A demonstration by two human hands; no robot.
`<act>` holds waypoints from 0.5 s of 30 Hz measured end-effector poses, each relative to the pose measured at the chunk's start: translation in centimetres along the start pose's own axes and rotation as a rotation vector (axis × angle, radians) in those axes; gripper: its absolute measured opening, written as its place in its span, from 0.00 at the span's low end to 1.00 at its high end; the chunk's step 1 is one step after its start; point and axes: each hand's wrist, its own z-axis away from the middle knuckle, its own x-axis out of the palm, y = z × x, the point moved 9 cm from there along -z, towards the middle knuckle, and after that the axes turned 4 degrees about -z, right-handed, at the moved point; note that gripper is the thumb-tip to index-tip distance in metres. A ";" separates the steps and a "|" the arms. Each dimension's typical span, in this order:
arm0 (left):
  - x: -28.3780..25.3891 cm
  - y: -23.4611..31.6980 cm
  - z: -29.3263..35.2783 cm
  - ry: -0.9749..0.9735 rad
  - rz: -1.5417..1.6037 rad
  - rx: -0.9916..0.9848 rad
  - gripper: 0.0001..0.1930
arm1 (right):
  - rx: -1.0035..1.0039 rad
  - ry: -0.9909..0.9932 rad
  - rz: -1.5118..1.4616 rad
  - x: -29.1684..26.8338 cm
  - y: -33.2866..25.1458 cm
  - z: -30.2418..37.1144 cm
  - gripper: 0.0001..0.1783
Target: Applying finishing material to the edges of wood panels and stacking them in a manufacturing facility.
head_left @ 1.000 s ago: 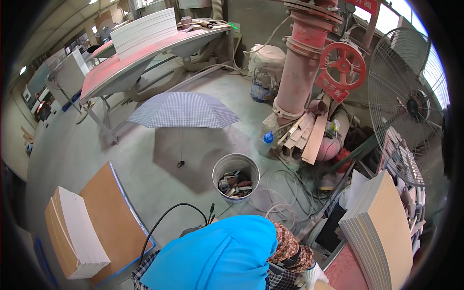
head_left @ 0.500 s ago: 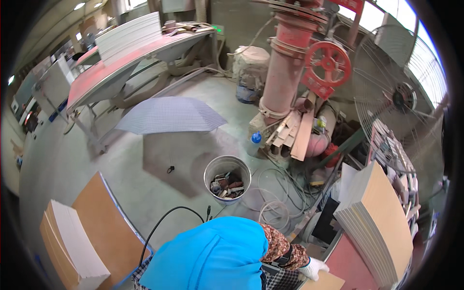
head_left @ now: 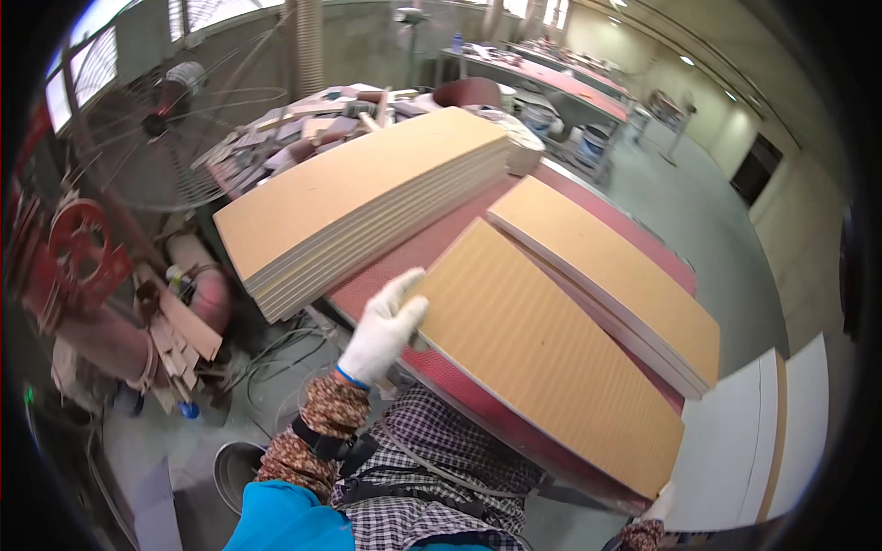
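A long tan board (head_left: 542,358) lies slantwise over a red-topped table (head_left: 377,285). At the board's left end is my left hand (head_left: 381,332), in a white glove, with the thumb on the upper face and the fingers closed about the edge. My right hand (head_left: 660,505), also gloved, is at the near right corner; only part of it shows, closed against the board's edge. Just beyond the board lies a low stack of similar tan boards (head_left: 606,280). A taller stack of boards (head_left: 367,197) stands at the table's far left side.
White panels (head_left: 726,450) stand at the right, beside the table. Behind the tall stack is a heap of offcuts (head_left: 303,129). A large fan (head_left: 156,124) and a red handwheel (head_left: 87,241) on a pipe are at the left. A bucket (head_left: 234,473) stands on the floor near my left arm.
The view has swung right, from the floor with the umbrella and bucket to the table. Earlier one gloved hand showed at a board's edge; now both hands show on the board.
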 end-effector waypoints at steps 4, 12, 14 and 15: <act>4.8 4.2 -4.8 -0.128 -0.076 0.106 0.28 | -0.184 -0.031 -0.033 -1.0 -0.4 0.8 0.29; 9.4 3.5 -13.7 -0.225 -0.007 0.144 0.27 | -0.291 0.008 0.110 -0.6 -1.0 3.3 0.26; 9.9 2.5 -15.2 -0.228 -0.011 0.130 0.26 | -0.346 0.048 0.024 0.6 -0.3 4.0 0.26; 9.7 1.7 -15.6 -0.219 -0.019 0.104 0.26 | -0.392 0.077 -0.048 1.1 -0.6 4.8 0.26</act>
